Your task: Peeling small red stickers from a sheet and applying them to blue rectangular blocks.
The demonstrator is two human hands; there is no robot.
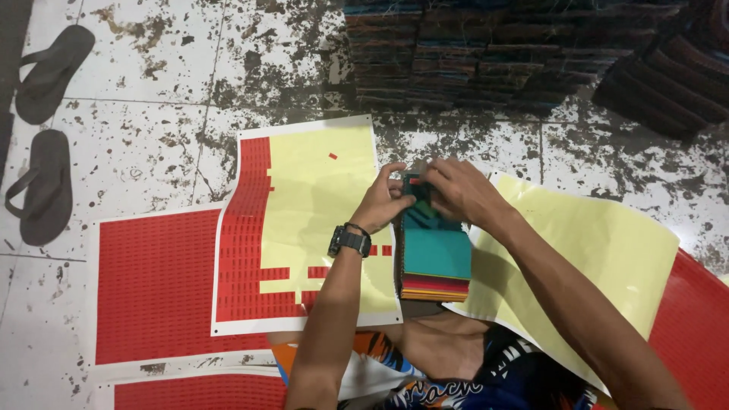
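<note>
The person sits on a stained tile floor (pixel 152 114) with a stack (pixel 434 254) of folded coloured cloth pieces resting on the lap, teal piece uppermost. Both hands work at the far end of the stack. The left hand (pixel 383 201), a black watch (pixel 349 241) on its wrist, has thumb and fingers closed on the stack's far edge. The right hand (pixel 456 190) lies over the same edge with fingertips pressed down together; a small red sticker (pixel 414 181) shows just between the two hands, touching the cloth. Whether the right fingers pinch the sticker or only press it cannot be told.

Left of the stack lies a sticker sheet (pixel 304 228). Most of its yellow backing is bare; red stickers remain in a column at its left side and in broken rows near the bottom, with one stray sticker near the top. Judged from this, most of that sheet is used. A full red sheet (pixel 152 281) lies partly under it, and another (pixel 197 391) nearer the person, both apparently untouched. A bare yellow backing (pixel 607 250) lies to the right over a further red sheet (pixel 695 319).

Beyond, dark stacks of cloth (pixel 493 53) stand on the floor. Two sandals (pixel 45 137) lie at far left.
</note>
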